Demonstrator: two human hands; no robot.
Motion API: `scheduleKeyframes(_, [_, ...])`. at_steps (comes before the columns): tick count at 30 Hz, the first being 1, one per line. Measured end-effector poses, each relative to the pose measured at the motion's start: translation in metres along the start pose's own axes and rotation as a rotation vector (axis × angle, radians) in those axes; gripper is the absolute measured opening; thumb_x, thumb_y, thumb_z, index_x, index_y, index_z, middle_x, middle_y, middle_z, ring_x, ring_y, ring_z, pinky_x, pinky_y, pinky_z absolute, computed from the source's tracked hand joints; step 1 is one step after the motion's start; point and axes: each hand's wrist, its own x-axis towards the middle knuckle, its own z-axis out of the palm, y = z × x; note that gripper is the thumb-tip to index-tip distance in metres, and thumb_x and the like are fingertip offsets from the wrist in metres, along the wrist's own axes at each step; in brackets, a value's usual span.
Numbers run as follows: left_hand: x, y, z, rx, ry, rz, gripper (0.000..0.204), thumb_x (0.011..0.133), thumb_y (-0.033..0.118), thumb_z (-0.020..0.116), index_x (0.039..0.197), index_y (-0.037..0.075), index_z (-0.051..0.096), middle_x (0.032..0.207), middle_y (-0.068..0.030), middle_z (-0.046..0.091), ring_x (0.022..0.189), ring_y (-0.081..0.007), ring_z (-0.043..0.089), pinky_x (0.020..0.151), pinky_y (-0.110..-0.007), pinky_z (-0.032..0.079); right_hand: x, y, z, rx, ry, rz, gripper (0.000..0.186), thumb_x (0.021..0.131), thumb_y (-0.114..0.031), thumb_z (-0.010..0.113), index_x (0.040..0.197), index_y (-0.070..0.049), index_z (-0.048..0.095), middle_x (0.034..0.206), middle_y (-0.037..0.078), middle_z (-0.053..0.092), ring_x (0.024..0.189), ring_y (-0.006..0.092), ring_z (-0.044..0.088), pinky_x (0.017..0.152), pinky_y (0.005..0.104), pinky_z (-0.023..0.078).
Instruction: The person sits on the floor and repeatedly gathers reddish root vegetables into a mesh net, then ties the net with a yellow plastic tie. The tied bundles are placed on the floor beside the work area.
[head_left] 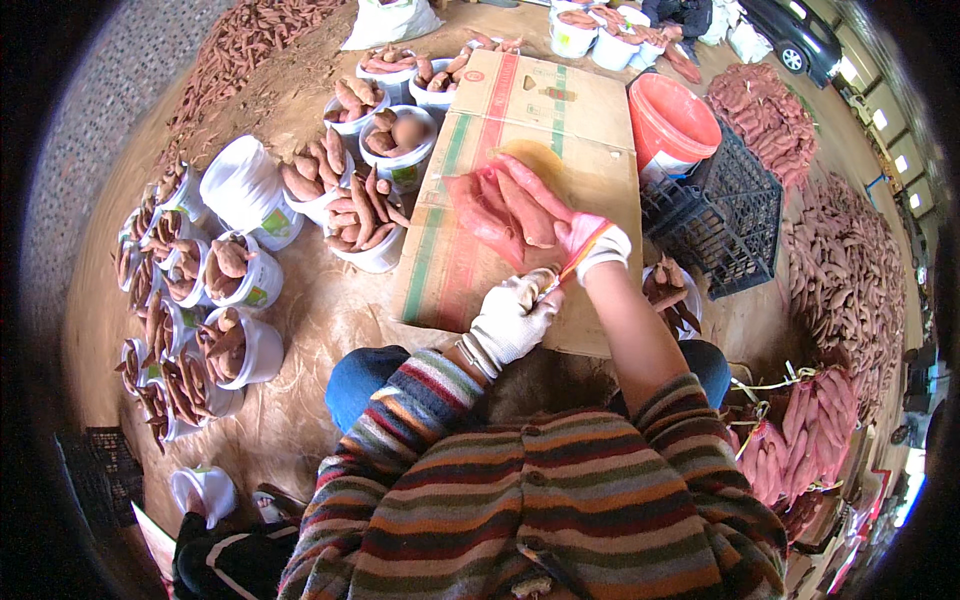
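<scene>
A red net bag [482, 212] of sweet potatoes lies on the flat top of a cardboard box [590, 100] in front of me. My right hand [592, 243], in a white and pink glove, is closed on the bag's gathered end at its lower right. An orange-yellow drawstring [585, 252] runs from there down to my left hand [510, 318]. That hand wears a white glove, and its fingers are pinched round the string's end, just below the bag. The exact fingertip grip is partly hidden.
White buckets [245, 270] of sweet potatoes crowd the left. A red bucket [672, 118] and a black plastic crate [720, 205] stand right of the box. Filled net bags [800, 435] and a loose sweet potato heap [845, 290] lie farther right. Another person's foot [272, 505] shows lower left.
</scene>
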Motion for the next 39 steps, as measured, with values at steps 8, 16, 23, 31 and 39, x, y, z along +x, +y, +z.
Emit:
scheduleKeyframes(8, [-0.004, 0.002, -0.008, 0.041, 0.15, 0.042, 0.026, 0.09, 0.024, 0.057, 0.101, 0.003, 0.066, 0.088, -0.0211, 0.067, 0.083, -0.0371, 0.065, 0.073, -0.043, 0.052, -0.007, -0.049, 0.014, -0.072, 0.404, -0.618, 0.055, 0.087, -0.018, 0.053, 0.139, -0.007, 0.039, 0.125, 0.009, 0.058, 0.117, 0.0201, 0.053, 0.113, 0.0346, 0.029])
scheduleKeyframes(16, [-0.002, -0.002, -0.005, -0.21, 0.187, -0.133, 0.02, 0.091, 0.019, 0.059, 0.092, 0.001, 0.067, 0.07, -0.0161, 0.062, 0.063, -0.0273, 0.061, 0.063, -0.036, 0.049, 0.03, -0.04, 0.021, 0.241, -0.024, -0.452, 0.107, 0.066, -0.052, 0.065, 0.144, 0.004, 0.019, 0.151, 0.021, 0.02, 0.143, 0.034, 0.015, 0.119, 0.0404, 0.008])
scheduleKeyframes(23, [-0.002, -0.006, 0.003, -0.316, 0.262, -0.105, 0.021, 0.093, 0.019, 0.057, 0.091, 0.0, 0.066, 0.067, -0.0073, 0.058, 0.063, -0.0115, 0.052, 0.06, -0.028, 0.045, 0.006, -0.057, 0.058, 0.066, 0.341, -0.513, 0.062, 0.095, -0.03, 0.037, 0.149, -0.006, 0.018, 0.154, 0.014, 0.021, 0.141, 0.0286, 0.024, 0.116, 0.0334, 0.02])
scheduleKeyframes(31, [-0.002, -0.012, -0.004, -0.587, 0.23, -0.405, 0.015, 0.093, 0.019, 0.062, 0.089, 0.005, 0.065, 0.073, 0.0055, 0.056, 0.064, -0.0035, 0.046, 0.056, -0.021, 0.039, -0.102, -0.006, 0.002, 0.224, 0.005, -0.749, 0.024, 0.082, -0.027, 0.059, 0.097, -0.009, 0.062, 0.095, 0.019, 0.065, 0.07, 0.0331, 0.065, 0.059, 0.0444, 0.053])
scheduleKeyframes(39, [0.002, -0.016, -0.006, -0.466, 0.018, -0.374, 0.027, 0.088, 0.01, 0.064, 0.114, 0.004, 0.067, 0.085, 0.0048, 0.061, 0.068, -0.0028, 0.047, 0.058, -0.017, 0.036, -0.079, 0.219, -0.038, 0.254, 0.039, 0.19, 0.039, 0.093, -0.034, 0.05, 0.115, -0.004, 0.061, 0.118, 0.016, 0.063, 0.11, 0.0299, 0.061, 0.093, 0.0378, 0.048])
